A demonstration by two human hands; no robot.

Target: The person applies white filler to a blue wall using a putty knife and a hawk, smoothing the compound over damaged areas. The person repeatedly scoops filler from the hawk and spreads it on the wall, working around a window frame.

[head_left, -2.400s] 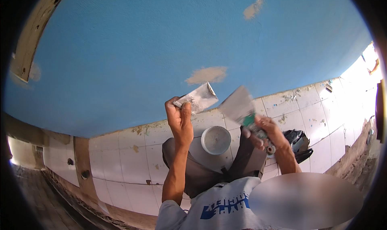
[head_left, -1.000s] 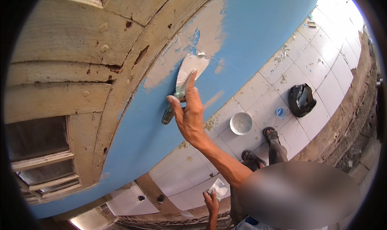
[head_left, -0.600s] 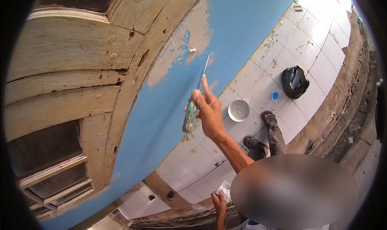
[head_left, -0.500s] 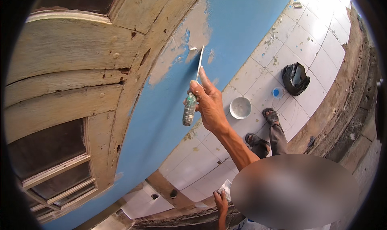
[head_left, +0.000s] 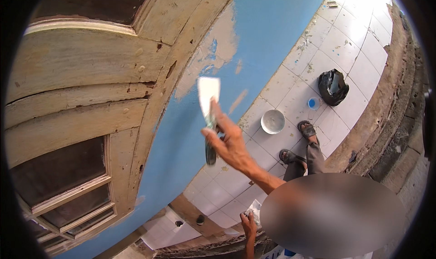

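My right hand [head_left: 231, 143] grips a putty knife [head_left: 210, 136] by its dark, greenish handle, index finger stretched toward the blade. The broad blade shows white and slightly blurred in front of the blue wall [head_left: 268, 36]; whether it touches the wall I cannot tell. Just above it, a rough patch of greyish filler [head_left: 225, 38] runs along the wooden frame, with blue showing through in spots. A thin filler streak [head_left: 238, 101] lies right of the blade. Lower down, my left hand [head_left: 248, 225] holds a flat piece smeared with white [head_left: 255, 210]; its exact kind is unclear.
Weathered wooden window framing [head_left: 86, 63] fills the left side. On the white tiled floor [head_left: 336, 45] stand a round bowl [head_left: 273, 122], a small blue-bottomed cup [head_left: 313, 103] and an open black plastic bag [head_left: 334, 87]. My sandalled feet [head_left: 307, 129] are beside the bowl. A blurred oval covers the lower right.
My right hand has moved down and left, drawing the putty knife back from the filler patch. Its blade, edge-on before, now shows its flat face. The left hand keeps its hold.
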